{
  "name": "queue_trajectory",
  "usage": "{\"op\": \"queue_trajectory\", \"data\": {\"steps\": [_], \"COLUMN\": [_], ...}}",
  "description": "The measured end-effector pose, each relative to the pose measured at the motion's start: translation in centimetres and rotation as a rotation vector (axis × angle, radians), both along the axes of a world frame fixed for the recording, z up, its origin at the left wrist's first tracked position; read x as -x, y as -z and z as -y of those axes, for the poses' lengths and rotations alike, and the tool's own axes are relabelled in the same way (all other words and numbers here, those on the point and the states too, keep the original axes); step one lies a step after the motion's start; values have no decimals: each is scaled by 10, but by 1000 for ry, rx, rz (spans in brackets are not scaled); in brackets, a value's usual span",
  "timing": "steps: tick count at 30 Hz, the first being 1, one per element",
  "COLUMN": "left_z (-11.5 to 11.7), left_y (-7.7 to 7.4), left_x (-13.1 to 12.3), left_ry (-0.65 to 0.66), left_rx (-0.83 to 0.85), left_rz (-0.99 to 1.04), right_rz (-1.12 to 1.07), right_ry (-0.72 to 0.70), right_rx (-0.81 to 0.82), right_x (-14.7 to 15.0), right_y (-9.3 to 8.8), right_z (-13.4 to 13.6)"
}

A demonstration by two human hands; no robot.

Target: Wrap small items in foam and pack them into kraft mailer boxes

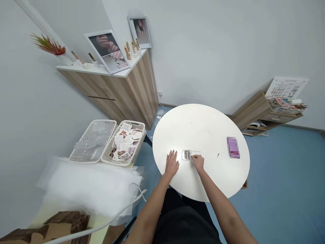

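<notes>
While the left hand (171, 164) lay spread on the round white desk (203, 125), the right hand (197, 162) pinched a clear plastic tray of press-on nails (187, 154) at twelve o'clock, seemingly light, stiff and best held by its rim.

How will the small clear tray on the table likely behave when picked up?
The tray looks light and fairly stiff: the right hand touches it with fingertips. Its smooth plastic may slip, and being flat, it would probably slide, not roll.

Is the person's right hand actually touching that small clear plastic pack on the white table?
Touching. The head view shows the right hand reaching over, with its fingertips resting on the lower right edge of the clear plastic pack.
</notes>
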State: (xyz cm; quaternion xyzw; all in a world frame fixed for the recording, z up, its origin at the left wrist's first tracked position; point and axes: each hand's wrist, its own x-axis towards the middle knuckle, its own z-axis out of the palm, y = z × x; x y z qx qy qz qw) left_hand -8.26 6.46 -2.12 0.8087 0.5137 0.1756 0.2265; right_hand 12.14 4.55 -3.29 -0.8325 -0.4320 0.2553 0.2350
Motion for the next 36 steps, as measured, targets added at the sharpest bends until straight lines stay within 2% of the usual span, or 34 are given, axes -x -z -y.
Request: {"op": "queue_trajectory", "data": {"steps": [4, 7, 10, 12, 15, 19, 22, 25, 27, 29, 31, 33, 36], "left_z": [11, 13, 12, 13, 23, 50, 72, 80, 74, 62, 49, 38, 31], "left_y": [13, 17, 19, 21, 24, 27, 26, 20, 12, 4, -2, -3, 3], "left_x": [-29, -38, -43, -47, -55, -72, -84, -89, -86, -78, -70, -62, -55], "left_ry": [135, 169, 155, 132, 84, 32, 60, 124, 106, 41, 32, 127, 310], "left_rx": [118, 155, 177, 187, 196, 220, 244, 218, 167, 91, 10, -44, -68], "left_rz": [-113, -161, -169, -160, -139, -113, -72, 25, 99, 128, 90, -3, -163], "right_rz": [141, 199, 136, 39, -67, -54, 0, 123, 213, 285, 333, 374, 434], "right_ry": [-53, 9, 155, 192, 143, 85, -33, -316, -478, -572, -628, -651, -644], "right_rx": [82, 53, -48, -66, -23, -49, -89, -76, -35, -20, -34, -48, -48], "right_x": [1, -13, -33, -46, -58, -66, -63, -54, -47, -42, -39, -37, -33], "right_y": [0, 2, 7, 10, 9, -5, -23, -38, -43, -41, -33, -21, -5], "right_z": [2, 8, 21, 28, 30, 12, -3, -4, 4, 17, 30, 43, 59]}}
